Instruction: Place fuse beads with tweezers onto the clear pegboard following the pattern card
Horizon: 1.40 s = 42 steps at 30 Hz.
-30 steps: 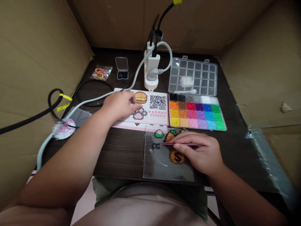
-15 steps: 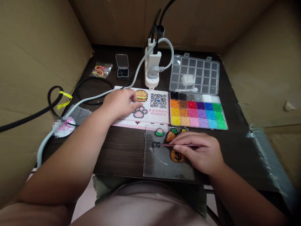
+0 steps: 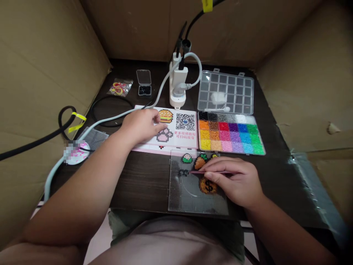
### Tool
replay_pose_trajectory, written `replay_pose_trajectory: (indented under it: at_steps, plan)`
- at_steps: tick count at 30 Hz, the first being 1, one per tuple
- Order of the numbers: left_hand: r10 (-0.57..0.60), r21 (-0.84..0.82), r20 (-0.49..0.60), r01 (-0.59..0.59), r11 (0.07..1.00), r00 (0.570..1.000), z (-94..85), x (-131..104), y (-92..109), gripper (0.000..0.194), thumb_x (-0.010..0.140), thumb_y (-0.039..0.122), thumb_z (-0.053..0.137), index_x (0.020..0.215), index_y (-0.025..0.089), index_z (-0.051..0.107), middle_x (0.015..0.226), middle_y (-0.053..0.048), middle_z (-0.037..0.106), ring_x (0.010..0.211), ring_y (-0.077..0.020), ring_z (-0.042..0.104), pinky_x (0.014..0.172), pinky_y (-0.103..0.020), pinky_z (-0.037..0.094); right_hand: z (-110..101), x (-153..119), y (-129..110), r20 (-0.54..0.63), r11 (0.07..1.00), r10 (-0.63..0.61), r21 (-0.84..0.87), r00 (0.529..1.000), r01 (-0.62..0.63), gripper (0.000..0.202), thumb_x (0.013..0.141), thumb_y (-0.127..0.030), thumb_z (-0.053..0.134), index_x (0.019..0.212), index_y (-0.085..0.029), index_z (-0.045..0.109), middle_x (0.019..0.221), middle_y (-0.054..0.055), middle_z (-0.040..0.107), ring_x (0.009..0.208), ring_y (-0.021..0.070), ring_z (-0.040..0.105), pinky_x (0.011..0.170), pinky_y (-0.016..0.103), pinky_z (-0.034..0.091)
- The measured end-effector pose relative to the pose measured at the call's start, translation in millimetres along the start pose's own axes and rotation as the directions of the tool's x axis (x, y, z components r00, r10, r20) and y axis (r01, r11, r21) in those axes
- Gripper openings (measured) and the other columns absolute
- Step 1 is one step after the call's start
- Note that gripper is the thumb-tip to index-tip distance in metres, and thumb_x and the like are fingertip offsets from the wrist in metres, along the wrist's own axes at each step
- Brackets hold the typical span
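Note:
Pink tweezers (image 3: 195,172) are pinched in my right hand (image 3: 238,180). Their tips reach a small cluster of black beads (image 3: 183,172) on the clear pegboard (image 3: 182,198). Also on that board are an orange carrot bead figure (image 3: 200,163), a green and pink one (image 3: 187,158), and a brown one with a dollar sign (image 3: 208,186), partly covered by my right hand. My left hand (image 3: 142,125) rests on the printed pattern sheet (image 3: 190,142), beside its burger and paw pictures. Its thumb stands apart from the bent fingers, and nothing shows in it.
Right of the sheet lies a bead box (image 3: 231,132) with many colours, its clear lid (image 3: 226,90) folded back. Behind the sheet stands a white power strip (image 3: 178,88) with cables. A small box of black pieces (image 3: 145,90) and a plastic bag (image 3: 120,88) sit at the back left.
The whole view has shifted slightly, so the table things appear a little lower. Both hands keep nearly the same places, and the tweezers' tips are still at the black beads.

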<state>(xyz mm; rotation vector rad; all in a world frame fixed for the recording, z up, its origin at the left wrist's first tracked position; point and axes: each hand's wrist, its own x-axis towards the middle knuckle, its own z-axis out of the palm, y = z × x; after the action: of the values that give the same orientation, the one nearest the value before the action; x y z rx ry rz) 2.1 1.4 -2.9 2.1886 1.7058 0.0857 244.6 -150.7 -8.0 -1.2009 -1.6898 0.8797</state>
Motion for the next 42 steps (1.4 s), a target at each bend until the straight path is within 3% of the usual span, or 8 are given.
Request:
replay_pose_trajectory:
  at_steps: [16,42]
  plan:
    - [0.034,0.011,0.016,-0.034,0.999,0.999,-6.2,-4.7,2.3,0.036,0.082,0.058,0.058,0.091,0.024,0.065,0.085,-0.007,0.07,0.077,-0.0232,0.063,0.064,-0.034,0.04,0.4,5.2,0.2,0.015,0.998,-0.051,0.021,0.999,0.051,0.011,0.083,-0.021,0.072,0.073,-0.019,0.077,0.07,0.008,0.076,0.062,0.0184,0.073,0.058,0.024,0.061]
    - [0.007,-0.01,0.006,-0.007,1.0,1.0,0.8,0.1,-1.6,0.035,0.077,0.06,0.062,0.085,0.026,0.065,0.083,-0.004,0.069,0.077,-0.022,0.061,0.064,-0.034,0.039,0.9,0.6,1.8,-0.008,1.0,-0.021,-0.001,1.0,0.021,0.009,0.078,-0.012,0.075,0.076,-0.021,0.077,0.075,0.005,0.077,0.065,0.0161,0.073,0.06,0.023,0.061]
